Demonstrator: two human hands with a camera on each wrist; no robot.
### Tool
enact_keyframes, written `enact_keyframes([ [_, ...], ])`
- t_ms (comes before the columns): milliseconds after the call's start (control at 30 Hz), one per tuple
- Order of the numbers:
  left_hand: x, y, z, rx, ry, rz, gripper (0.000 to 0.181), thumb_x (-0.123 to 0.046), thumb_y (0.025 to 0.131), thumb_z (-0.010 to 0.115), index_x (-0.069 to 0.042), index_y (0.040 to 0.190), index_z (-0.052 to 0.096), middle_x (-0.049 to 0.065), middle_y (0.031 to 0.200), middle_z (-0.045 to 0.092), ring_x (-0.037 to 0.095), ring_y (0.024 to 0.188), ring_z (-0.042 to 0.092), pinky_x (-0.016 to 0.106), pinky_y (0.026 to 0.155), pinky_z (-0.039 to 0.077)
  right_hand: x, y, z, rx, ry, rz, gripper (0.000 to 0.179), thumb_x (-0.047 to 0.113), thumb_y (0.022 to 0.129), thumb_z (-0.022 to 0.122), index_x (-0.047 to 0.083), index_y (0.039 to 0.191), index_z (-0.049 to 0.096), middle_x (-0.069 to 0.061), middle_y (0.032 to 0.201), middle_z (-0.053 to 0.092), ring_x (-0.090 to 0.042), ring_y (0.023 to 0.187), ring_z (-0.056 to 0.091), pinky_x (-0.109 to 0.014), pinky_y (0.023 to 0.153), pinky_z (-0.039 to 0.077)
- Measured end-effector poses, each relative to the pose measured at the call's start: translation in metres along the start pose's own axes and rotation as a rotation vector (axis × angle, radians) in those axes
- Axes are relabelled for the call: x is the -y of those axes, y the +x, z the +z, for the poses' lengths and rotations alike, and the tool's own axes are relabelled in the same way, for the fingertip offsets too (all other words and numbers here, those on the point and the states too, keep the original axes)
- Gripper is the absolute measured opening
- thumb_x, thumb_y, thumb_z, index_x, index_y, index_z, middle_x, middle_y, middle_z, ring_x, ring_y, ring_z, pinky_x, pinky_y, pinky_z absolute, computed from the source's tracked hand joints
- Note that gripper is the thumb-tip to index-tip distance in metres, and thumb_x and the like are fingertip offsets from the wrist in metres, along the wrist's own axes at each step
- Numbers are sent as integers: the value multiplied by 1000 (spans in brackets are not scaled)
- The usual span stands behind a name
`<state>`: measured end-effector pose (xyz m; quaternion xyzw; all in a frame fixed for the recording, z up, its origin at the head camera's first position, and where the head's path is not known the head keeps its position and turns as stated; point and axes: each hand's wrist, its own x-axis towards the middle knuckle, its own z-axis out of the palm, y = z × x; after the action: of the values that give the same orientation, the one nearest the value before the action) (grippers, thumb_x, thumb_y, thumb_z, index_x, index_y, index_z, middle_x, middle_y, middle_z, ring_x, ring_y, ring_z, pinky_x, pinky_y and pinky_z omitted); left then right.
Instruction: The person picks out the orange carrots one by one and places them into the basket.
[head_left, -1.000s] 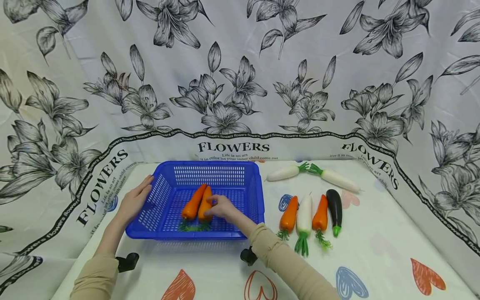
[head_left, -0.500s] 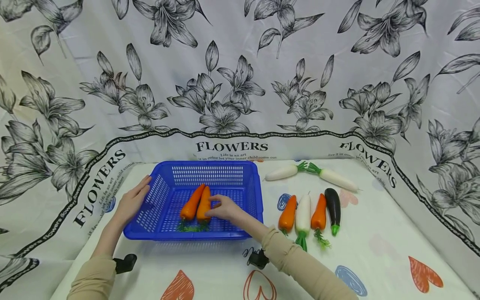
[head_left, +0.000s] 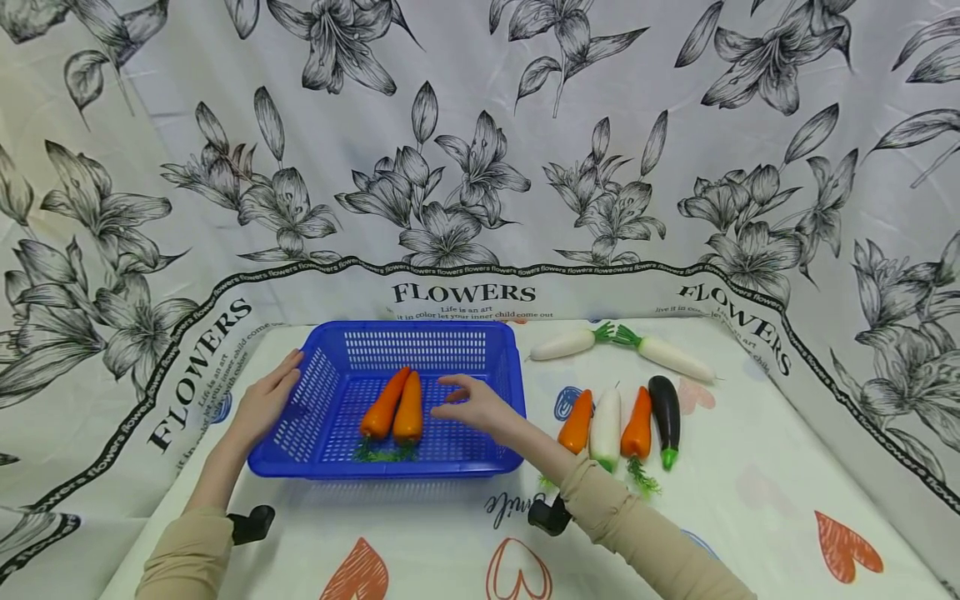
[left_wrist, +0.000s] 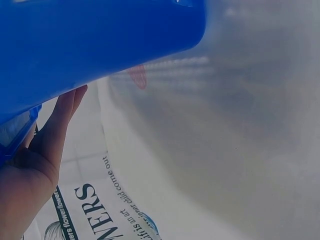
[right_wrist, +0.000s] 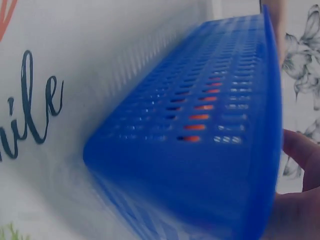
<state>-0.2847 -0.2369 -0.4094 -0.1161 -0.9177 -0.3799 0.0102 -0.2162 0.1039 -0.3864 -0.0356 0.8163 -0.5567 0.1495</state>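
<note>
Nearest, beige sleeves [head_left: 652, 533] reach in toward a blue basket [head_left: 375, 470]; inside it, left of centre, a right-hand carrot [head_left: 408, 412] and a left-hand carrot [head_left: 384, 410] lie side by side, leafy ends toward the person and tips pointing away. The first has its long axis almost straight near to far; the second slants, its tip leaning right to its neighbour's. The right hand [head_left: 480, 408], the nearer one, hangs just to their right, apart from them, thumb and fingers parted, grasping nothing; the left hand [head_left: 266, 404] rests straight-fingered against the basket's left side, unclenched. Beyond the basket's right side lies an eggplant [head_left: 665, 417]; farther, two white radishes [head_left: 671, 358] meet leaf to leaf before a flowered curtain [head_left: 465, 233]
</note>
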Motion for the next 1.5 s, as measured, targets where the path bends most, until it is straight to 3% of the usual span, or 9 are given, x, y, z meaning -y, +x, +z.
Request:
enact_keyframes([
  [500, -1, -2, 0, -2, -4, 15, 54, -38, 104, 28, -8, 150, 26, 15, 156, 19, 49, 140, 19, 68, 107, 16, -1, -13, -34, -44, -43, -30, 55, 29, 85, 70, 19, 136, 51, -14, 128, 59, -30, 117, 55, -54, 99, 44],
  [833, -4, 1, 0, -4, -2, 10, 54, -37, 104, 30, -8, 149, 28, 15, 156, 20, 48, 141, 19, 67, 108, 16, 4, -25, -59, -52, -37, -16, 58, 27, 87, 69, 20, 140, 47, -12, 132, 56, -29, 123, 53, -52, 100, 44],
  [1500, -6, -2, -2, 5, 10, 4, 54, -36, 104, 30, -7, 150, 26, 15, 157, 19, 47, 141, 18, 67, 108, 16, -14, -37, -112, -125, -76, 78, 63, 25, 91, 62, 12, 147, 35, -25, 140, 45, -35, 122, 52, -49, 103, 44],
])
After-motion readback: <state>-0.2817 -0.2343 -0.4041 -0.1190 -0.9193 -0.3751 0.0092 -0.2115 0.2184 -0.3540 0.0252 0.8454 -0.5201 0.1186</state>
